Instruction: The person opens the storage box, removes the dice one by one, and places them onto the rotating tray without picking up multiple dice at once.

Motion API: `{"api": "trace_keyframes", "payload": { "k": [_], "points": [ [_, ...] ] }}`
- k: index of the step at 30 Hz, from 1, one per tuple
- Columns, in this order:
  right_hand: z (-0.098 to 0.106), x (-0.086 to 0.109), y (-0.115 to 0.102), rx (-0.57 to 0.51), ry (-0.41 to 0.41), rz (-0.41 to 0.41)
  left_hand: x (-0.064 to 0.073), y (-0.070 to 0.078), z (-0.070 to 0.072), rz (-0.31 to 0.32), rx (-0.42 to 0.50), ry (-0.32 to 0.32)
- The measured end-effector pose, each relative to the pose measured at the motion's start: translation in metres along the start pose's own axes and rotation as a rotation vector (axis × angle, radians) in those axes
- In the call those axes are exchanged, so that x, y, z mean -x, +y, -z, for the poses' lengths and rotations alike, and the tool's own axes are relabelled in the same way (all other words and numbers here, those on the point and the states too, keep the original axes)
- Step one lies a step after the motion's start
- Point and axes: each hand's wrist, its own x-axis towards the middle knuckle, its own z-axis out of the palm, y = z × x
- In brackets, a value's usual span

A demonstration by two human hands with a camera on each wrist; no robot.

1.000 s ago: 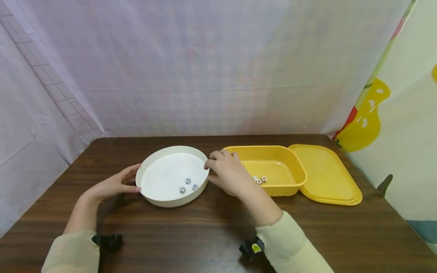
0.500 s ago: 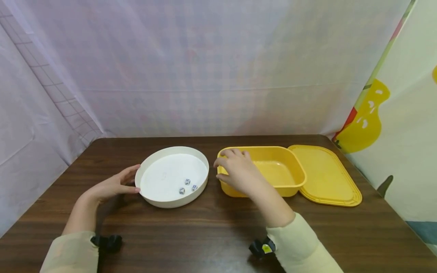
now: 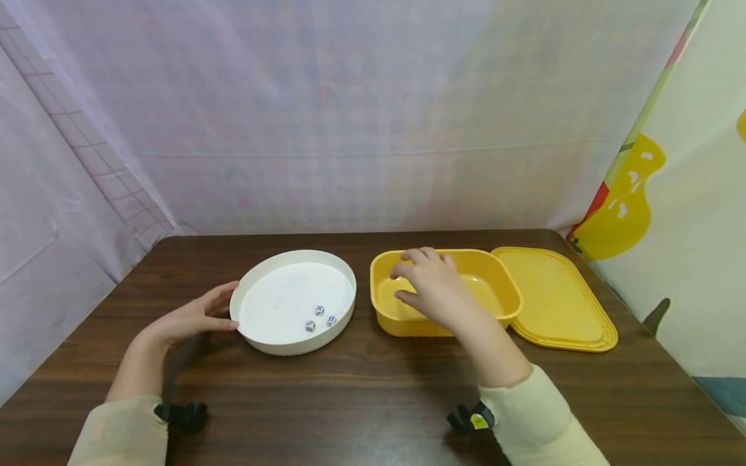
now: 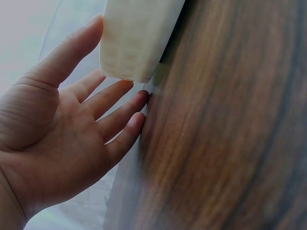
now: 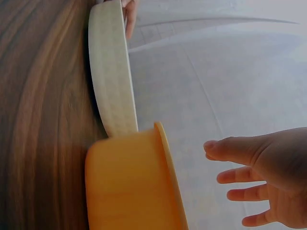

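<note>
A round white tray [image 3: 285, 346] with a low wall stands left of centre, three small white dice [image 3: 319, 310] with dark markings lying in its front right part. My left hand [image 3: 189, 317] touches the tray's left side with spread, straight fingers; in the left wrist view the thumb [image 4: 72, 52] and fingertips meet its wall. My right hand [image 3: 434, 288] hovers over the yellow tub [image 3: 384, 307], fingers loosely bent and holding nothing. In the right wrist view its fingers [image 5: 240, 175] are apart above the tub's rim. The forearm and hand hide part of the tub's inside.
A flat yellow lid [image 3: 559, 304] lies right of the tub, its left edge by the tub's side. The dark wood table [image 3: 326, 401] ends at a pale curtain [image 3: 350, 129] behind. Black wrist cameras sit at both sleeves.
My right hand has moved right, from the tray's right rim to over the yellow tub. Dice seen in the tub earlier are now hidden behind the arm. The left hand stays in place.
</note>
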Motion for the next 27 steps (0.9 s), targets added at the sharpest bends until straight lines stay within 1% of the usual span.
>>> {"api": "trace_keyframes", "payload": {
  "k": [3, 12, 21, 27],
  "points": [
    [0.001, 0.003, 0.008, -0.001, 0.009, -0.009, 0.000, 0.000, 0.000, -0.001, -0.002, 0.001],
    [0.004, 0.008, 0.027, -0.005, -0.019, -0.043, -0.001, -0.001, 0.001, -0.003, -0.007, -0.002],
    [0.002, 0.013, 0.044, -0.014, -0.038, -0.064, 0.000, 0.000, 0.000, -0.010, 0.005, 0.008],
    [-0.002, 0.017, 0.055, -0.017, -0.071, -0.087, 0.001, 0.002, -0.001, -0.002, 0.009, 0.014]
  ]
}}
